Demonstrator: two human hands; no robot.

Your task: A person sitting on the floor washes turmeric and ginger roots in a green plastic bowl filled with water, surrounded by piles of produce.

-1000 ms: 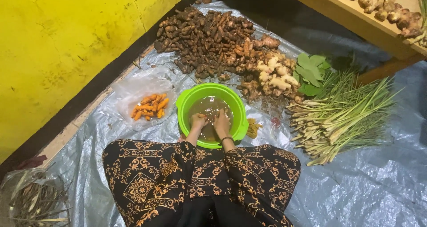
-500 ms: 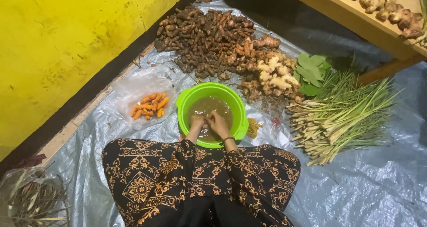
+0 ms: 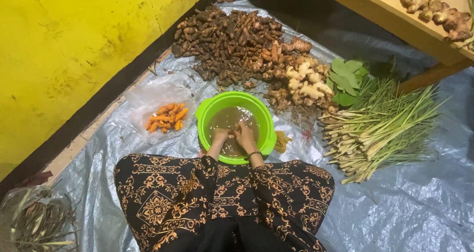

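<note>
A bright green bowl (image 3: 266, 136) of murky brown water sits on the grey tarp in front of my knees. Both my hands are in the water, close together. My left hand (image 3: 219, 136) and my right hand (image 3: 244, 136) meet near the bowl's middle, fingers curled toward each other; something small seems to be between them but the water hides it. A dark band circles my right wrist. My black trousers with a gold pattern fill the lower part of the view.
A pile of dark brown rhizomes (image 3: 229, 42) and paler ginger-like roots (image 3: 306, 84) lies beyond the bowl. Peeled orange pieces (image 3: 167, 117) rest on clear plastic at left. Lemongrass stalks (image 3: 380, 131) and green leaves (image 3: 345, 76) lie right. Yellow wall left, wooden shelf (image 3: 419, 24) top right.
My hands have shifted slightly within the bowl, staying together in the water. Nothing else has moved.
</note>
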